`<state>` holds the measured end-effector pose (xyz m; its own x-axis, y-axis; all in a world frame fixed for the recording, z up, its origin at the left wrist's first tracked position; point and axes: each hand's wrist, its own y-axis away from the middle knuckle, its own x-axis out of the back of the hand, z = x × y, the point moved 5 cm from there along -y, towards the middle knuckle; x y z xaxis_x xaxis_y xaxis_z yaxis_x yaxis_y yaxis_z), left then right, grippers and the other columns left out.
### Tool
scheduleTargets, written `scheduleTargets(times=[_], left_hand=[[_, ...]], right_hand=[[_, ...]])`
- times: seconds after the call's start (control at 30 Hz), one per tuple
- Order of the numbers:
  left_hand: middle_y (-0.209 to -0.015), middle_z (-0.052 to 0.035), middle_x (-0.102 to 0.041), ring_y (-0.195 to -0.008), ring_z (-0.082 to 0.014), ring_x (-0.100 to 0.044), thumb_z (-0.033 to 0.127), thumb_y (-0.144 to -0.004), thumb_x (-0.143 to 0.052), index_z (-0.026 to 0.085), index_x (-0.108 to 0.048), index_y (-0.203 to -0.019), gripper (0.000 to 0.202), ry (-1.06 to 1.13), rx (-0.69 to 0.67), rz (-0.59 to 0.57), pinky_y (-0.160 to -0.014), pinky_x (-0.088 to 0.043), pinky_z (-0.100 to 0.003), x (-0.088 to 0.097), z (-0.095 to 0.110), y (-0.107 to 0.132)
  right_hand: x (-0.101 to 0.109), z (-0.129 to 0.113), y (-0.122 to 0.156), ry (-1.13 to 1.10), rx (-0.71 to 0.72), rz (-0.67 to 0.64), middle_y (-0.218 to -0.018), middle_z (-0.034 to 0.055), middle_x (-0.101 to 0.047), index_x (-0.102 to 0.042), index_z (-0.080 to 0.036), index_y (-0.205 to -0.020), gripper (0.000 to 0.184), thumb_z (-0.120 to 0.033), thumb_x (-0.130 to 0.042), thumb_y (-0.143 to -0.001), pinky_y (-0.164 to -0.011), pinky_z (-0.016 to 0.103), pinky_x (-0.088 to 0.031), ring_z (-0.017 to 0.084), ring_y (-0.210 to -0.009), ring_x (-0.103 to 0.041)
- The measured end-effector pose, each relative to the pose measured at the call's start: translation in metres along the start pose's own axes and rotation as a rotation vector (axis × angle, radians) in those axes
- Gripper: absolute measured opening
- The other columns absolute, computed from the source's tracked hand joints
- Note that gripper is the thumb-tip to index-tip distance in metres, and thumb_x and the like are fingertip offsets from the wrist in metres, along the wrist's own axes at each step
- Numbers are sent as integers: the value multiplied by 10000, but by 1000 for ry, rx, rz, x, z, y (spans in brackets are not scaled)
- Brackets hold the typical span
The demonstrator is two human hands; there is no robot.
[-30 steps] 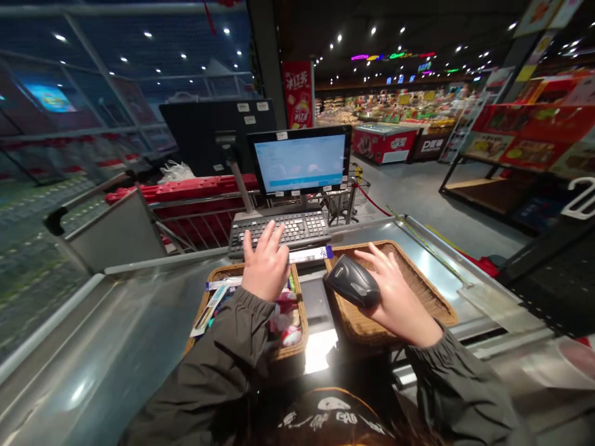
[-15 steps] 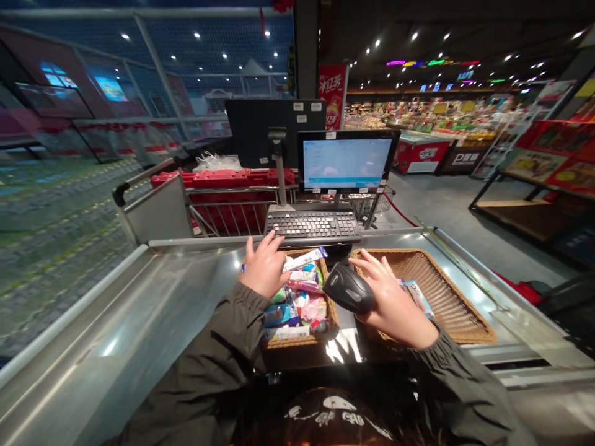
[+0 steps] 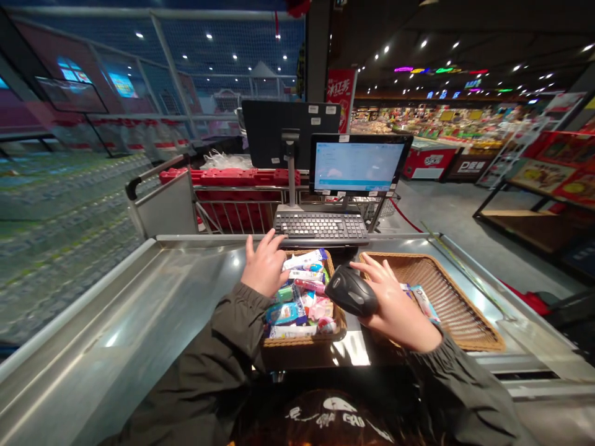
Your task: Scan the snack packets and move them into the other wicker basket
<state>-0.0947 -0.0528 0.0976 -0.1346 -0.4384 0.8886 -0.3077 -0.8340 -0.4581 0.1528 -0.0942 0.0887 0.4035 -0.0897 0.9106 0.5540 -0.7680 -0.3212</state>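
My left hand [image 3: 264, 267] hovers over the left side of a wicker basket [image 3: 304, 342] full of small packaged sweets, its fingers apart and pointing at the keyboard [image 3: 320, 226]. A white packet with a blue end [image 3: 304, 257] lies in that basket, right beside the fingers. In my right hand [image 3: 400, 306] I grip a black handheld barcode scanner [image 3: 351, 290], whose head points left over the basket's right edge. Behind the right hand is a second wicker basket [image 3: 458, 303], with a light blue packet [image 3: 425, 302] in it; the hand hides part of it.
A lit monitor [image 3: 359, 164] stands behind the keyboard, with a dark screen back [image 3: 283, 136] to its left. The metal counter [image 3: 186, 291] stretches out at left, with raised edges. Beyond it stand a cart with red crates [image 3: 237, 179] and shop shelves.
The white packet now lies flatter among the sweets, and its end left of my left hand no longer shows. The view has shifted slightly; my right hand keeps the scanner.
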Motion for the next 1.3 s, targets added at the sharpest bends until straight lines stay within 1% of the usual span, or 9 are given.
scheduleTargets(times=[0.2, 0.37, 0.57, 0.8, 0.9, 1.07, 1.2, 1.3], left_hand=[[-1409, -156, -534, -1410, -356, -344, 178, -752, -649, 184, -642, -793, 42, -20, 15, 12, -1118, -142, -732, 1, -5, 3], [-1416, -155, -530, -1410, -348, -349, 168, -767, -635, 181, -635, -813, 48, -21, -5, 24, -1125, -138, -724, 2, -3, 3], [-1423, -150, -525, -1415, -340, -343, 163, -773, -622, 189, -628, -827, 59, -27, -18, 39, -1135, -118, -715, 1, -1, 2], [-1417, -153, -528, -1416, -344, -340, 156, -759, -627, 190, -644, -831, 82, -9, -15, 30, -1142, -104, -709, -2, -2, -2], [-1415, -159, -527, -1415, -351, -339, 159, -748, -631, 186, -656, -832, 91, 1, 3, 18, -1136, -105, -716, -12, -9, -3], [-1385, -178, -551, -1396, -360, -366, 154, -722, -631, 179, -683, -827, 120, -20, 49, -60, -1121, -126, -724, -39, -24, -6], [-1359, -173, -574, -1383, -370, -377, 164, -704, -626, 185, -709, -827, 149, -31, 119, -113, -1118, -121, -717, -55, -41, -9], [-1329, -183, -594, -1367, -392, -387, 222, -711, -628, 188, -728, -836, 163, -61, 203, -164, -1108, -107, -724, -62, -60, -7]], right_hand=[[-1, -3, -2, -6, 0, -19, -1441, 184, -476, -609, -154, -1187, 452, -244, -599, -744, -1125, 718, -170, 396, -1457, -236], [-2, -4, -4, -12, 5, -30, -1434, 188, -484, -630, -147, -1158, 426, -238, -596, -743, -1118, 724, -173, 408, -1452, -241], [-5, -2, -5, -21, 30, -19, -1411, 175, -509, -621, -165, -1180, 440, -231, -593, -746, -1115, 726, -176, 401, -1448, -257], [-1, 1, -4, -11, 0, -13, -1427, 180, -491, -614, -160, -1177, 439, -229, -591, -743, -1121, 718, -175, 394, -1453, -247], [-2, 7, -2, 1, -8, 4, -1441, 168, -476, -594, -177, -1215, 489, -205, -590, -727, -1119, 720, -171, 391, -1454, -247], [-4, 16, 2, 13, -23, 6, -1455, 153, -460, -585, -189, -1246, 548, -172, -588, -698, -1112, 730, -166, 394, -1448, -258], [-2, 18, 4, 10, -42, 2, -1452, 158, -467, -611, -177, -1201, 491, -179, -586, -710, -1113, 726, -167, 394, -1451, -249], [0, 20, 6, 5, -65, 12, -1435, 170, -485, -629, -166, -1138, 428, -192, -596, -713, -1114, 721, -172, 396, -1448, -256]])
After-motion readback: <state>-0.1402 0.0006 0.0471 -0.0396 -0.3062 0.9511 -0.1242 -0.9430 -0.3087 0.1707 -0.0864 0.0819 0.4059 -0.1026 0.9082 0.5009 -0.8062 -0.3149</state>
